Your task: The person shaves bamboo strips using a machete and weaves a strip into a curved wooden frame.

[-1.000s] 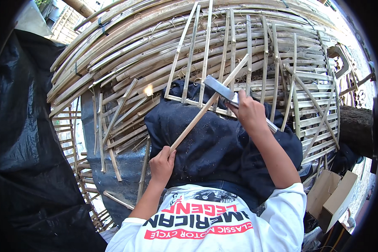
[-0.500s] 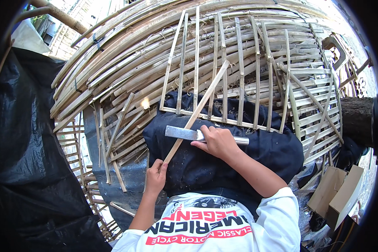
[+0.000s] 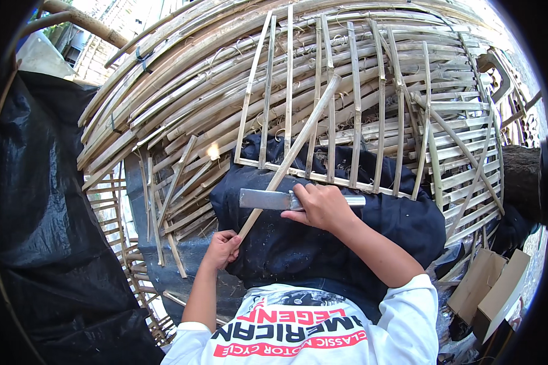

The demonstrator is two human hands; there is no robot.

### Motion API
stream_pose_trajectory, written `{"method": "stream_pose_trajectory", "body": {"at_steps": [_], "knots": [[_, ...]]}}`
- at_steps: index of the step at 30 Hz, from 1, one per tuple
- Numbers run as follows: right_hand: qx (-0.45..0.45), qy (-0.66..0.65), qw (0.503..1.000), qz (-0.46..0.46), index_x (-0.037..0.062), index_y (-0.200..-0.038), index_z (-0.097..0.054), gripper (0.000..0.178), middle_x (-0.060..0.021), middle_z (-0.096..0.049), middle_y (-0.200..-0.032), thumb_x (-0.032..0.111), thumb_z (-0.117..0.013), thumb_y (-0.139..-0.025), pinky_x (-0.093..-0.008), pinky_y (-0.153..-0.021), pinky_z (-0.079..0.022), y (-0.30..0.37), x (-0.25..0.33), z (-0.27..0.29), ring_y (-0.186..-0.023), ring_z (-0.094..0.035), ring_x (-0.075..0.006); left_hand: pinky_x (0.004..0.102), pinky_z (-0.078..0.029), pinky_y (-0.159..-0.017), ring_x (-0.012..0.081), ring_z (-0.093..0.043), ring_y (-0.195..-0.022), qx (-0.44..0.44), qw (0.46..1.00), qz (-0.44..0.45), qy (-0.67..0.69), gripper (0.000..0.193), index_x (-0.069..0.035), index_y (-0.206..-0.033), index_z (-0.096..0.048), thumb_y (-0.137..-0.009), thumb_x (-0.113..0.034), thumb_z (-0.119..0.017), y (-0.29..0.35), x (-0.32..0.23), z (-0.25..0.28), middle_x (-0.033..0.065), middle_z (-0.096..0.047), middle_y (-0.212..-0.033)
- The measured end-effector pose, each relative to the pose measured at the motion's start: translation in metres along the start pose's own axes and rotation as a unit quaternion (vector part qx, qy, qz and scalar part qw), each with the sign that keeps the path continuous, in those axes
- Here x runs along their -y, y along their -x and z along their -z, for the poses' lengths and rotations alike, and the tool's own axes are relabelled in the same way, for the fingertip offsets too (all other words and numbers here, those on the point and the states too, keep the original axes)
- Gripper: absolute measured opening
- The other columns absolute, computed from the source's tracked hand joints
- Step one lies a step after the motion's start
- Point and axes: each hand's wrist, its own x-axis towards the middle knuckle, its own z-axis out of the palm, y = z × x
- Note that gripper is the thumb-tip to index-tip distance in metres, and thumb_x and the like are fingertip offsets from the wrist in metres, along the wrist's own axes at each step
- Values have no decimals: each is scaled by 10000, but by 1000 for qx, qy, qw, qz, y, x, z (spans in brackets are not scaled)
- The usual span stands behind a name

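Note:
My left hand (image 3: pixel 223 249) is closed round the lower end of a long split bamboo strip (image 3: pixel 304 135). The strip slants up and away to the right, over my lap. My right hand (image 3: pixel 324 208) grips a knife (image 3: pixel 265 199) with a broad, flat silver blade and a round metal handle. Its blade points left and lies across the strip, a short way above my left hand. Dark cloth (image 3: pixel 286 249) covers my lap beneath both hands. Just beyond, a comb-like row of bamboo slats stands off a crosswise strip (image 3: pixel 345 180), behind the held strip.
A large stack of bamboo slats (image 3: pixel 182 115) fills the far side. Short loose strips (image 3: pixel 175 176) lean at the left, near a hanging black plastic sheet (image 3: pixel 55 201). An open cardboard box (image 3: pixel 478 283) stands at the lower right, below a dark log (image 3: pixel 520 179).
The knife blade sits slightly lower along the strip, nearer my left hand. The strip's far end has shifted a little up and right. My left fingers have curled round more.

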Motion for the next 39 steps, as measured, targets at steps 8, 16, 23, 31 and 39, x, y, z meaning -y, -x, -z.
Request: {"method": "stream_pose_trajectory", "body": {"at_steps": [8,16,23,31,39], "knots": [[-151,54,969,-189,34,-951,-563,537,-140,-641,-684,558,-612,-842,-406,-518,-509,-40,-88,35,-612,-657,-321,208,-292,-369,60,-389,-407,-18,999,41,-10,301,-47,-734,-562,-906,-269,-669,1,-16,-12,11,-475,-545],[-36,30,999,11,50,-910,-578,531,-116,-596,-644,562,-660,-794,-382,-543,-507,-23,-19,12,-598,-643,-296,203,-283,-373,54,-377,-414,-1,1000,31,6,317,-58,-718,-550,-904,-283,-672,-1,-8,-7,3,-462,-550],[-154,31,958,-240,47,-893,-547,536,-173,-643,-662,582,-535,-886,-445,-533,-512,-57,-84,51,-630,-661,-361,203,-284,-371,53,-381,-414,-44,999,18,-8,297,-58,-745,-552,-913,-278,-661,4,-11,-18,1,-466,-554],[-119,16,984,-135,33,-870,-547,522,-152,-628,-632,553,-586,-867,-440,-562,-517,-44,-43,80,-634,-654,-366,204,-286,-371,55,-387,-411,-29,1000,-2,0,301,-62,-748,-555,-908,-291,-667,1,-2,-8,5,-475,-551],[-51,69,996,-6,40,-888,-572,537,-127,-638,-659,575,-592,-851,-391,-525,-514,-38,-39,46,-597,-660,-305,207,-274,-360,62,-377,-395,-23,1000,4,-10,323,-72,-723,-540,-916,-305,-653,1,-6,-11,4,-467,-543]]}}
